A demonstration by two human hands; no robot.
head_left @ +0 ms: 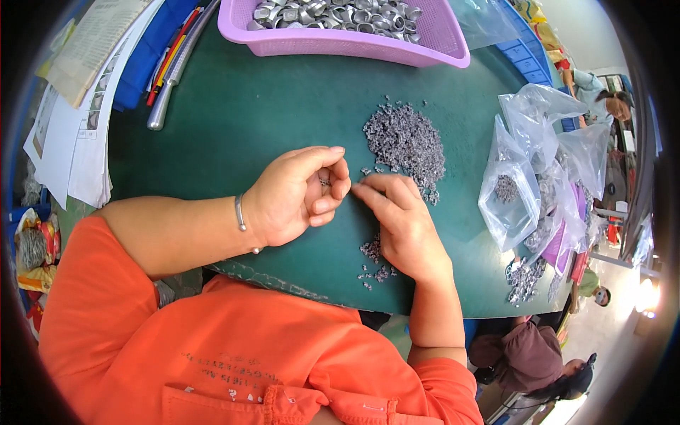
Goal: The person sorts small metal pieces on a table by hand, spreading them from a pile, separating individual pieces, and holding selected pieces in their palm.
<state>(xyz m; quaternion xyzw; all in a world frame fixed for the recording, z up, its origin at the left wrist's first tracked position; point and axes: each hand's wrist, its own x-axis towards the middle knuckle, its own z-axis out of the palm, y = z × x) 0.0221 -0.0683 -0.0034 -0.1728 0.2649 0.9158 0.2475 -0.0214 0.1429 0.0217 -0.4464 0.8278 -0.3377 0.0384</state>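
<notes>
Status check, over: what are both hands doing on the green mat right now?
Left hand curled, pinching a small metal part. Right hand fingertips meeting it. Grey parts pile just beyond. Nothing between them.

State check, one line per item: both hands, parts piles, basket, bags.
left hand: curled, pinching a small metal part
right hand: fingertips at the left hand's grip, palm down on the green mat
large pile of grey parts: loose, heaped
small pile: scattered by the right wrist
purple basket: holds metal pieces
clear bags: open, partly filled
</notes>
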